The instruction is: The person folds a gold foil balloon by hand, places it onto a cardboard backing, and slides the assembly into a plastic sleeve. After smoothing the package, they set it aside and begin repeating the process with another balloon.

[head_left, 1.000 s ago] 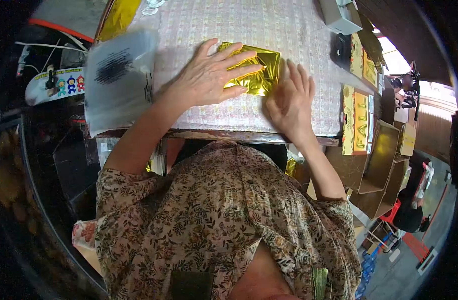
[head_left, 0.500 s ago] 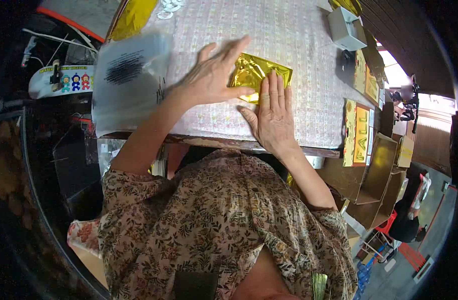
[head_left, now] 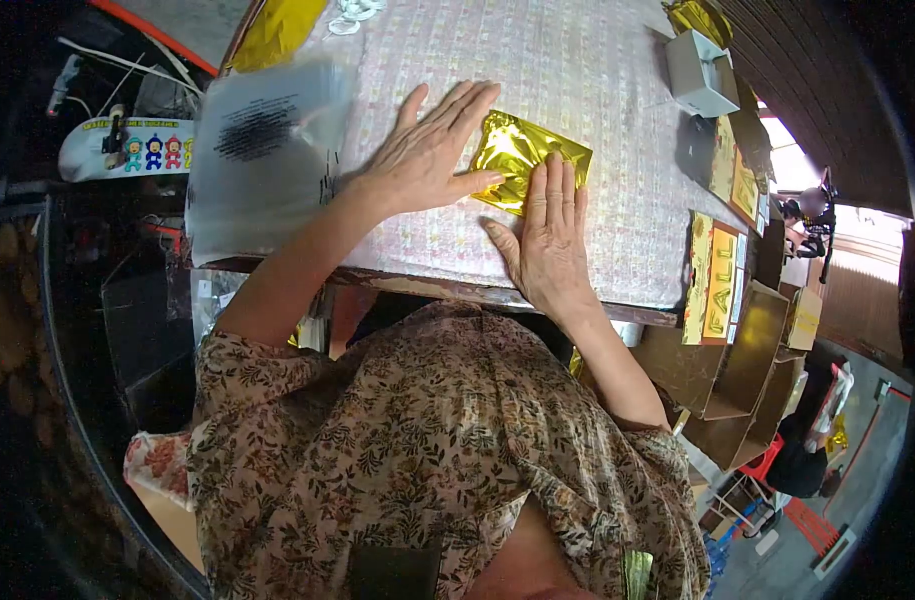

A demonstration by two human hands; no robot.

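1. The gold foil piece (head_left: 515, 148) lies flat on the patterned table covering (head_left: 617, 255). It looks very light, thin and limp, and its shiny surface is probably slippery and quick to crease.
2. The foil's far edge and far corners are bare, so a gentle pinch there seems best; a hard pull might wrinkle or tear it.
3. On the foil's near right part, the right hand (head_left: 552, 258) lies palm down, grasping nothing. Its fingers are straight and together, with the thumb spread out toward the near side of the foil.
4. Just left of the foil is the left hand (head_left: 422, 163), also unclenched and holding nothing, its fingers stretched away from the body. Its thumb tip reaches the foil's left edge; whether it presses, I cannot tell.
5. Farther left of the foil lie clear plastic bags (head_left: 257, 205).
6. Well beyond the foil, to its right, stands a white box (head_left: 699, 80).
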